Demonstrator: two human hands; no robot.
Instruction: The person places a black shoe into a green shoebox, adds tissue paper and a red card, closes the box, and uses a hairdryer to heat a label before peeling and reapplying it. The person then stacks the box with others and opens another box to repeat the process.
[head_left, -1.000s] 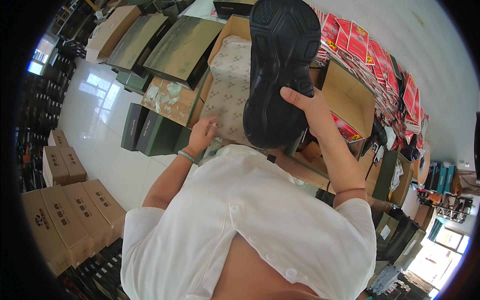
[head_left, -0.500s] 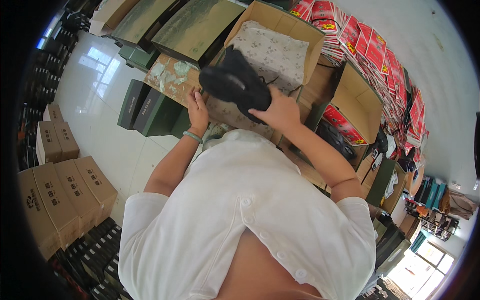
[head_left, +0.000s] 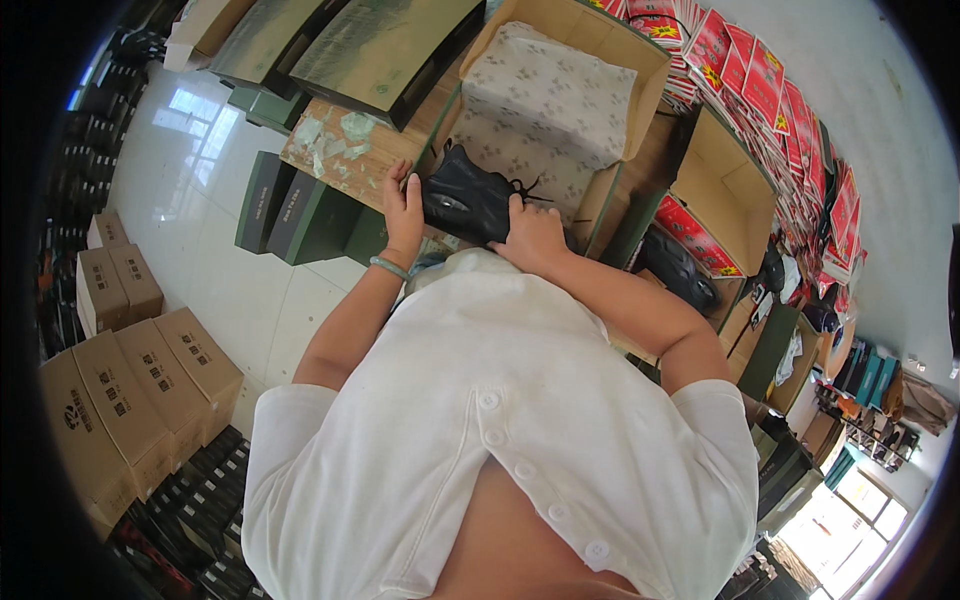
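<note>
A black lace-up shoe (head_left: 465, 200) lies on its side along the near part of an open shoebox (head_left: 598, 205) lined with patterned tissue paper (head_left: 520, 130). My right hand (head_left: 533, 235) grips the shoe's right end, the thumb on the near side and the fingers over the top by the loose laces. At the other end my left hand (head_left: 403, 215), a pale green bangle on its wrist, rests against the shoe with fingers stretched out along the box's left side. Part of the shoe's right end is hidden under my right hand.
Right of the box, a second open box (head_left: 725, 190) stands near another black shoe (head_left: 680, 270). Red printed packets (head_left: 750, 95) are heaped along the wall. Closed green shoeboxes (head_left: 385, 55) sit at the back left; brown cartons (head_left: 150, 375) stand on the floor at left.
The shoe came down from above the box and turned to lie sideways in it. My right hand moved down with it, and my left hand moved in against its left end.
</note>
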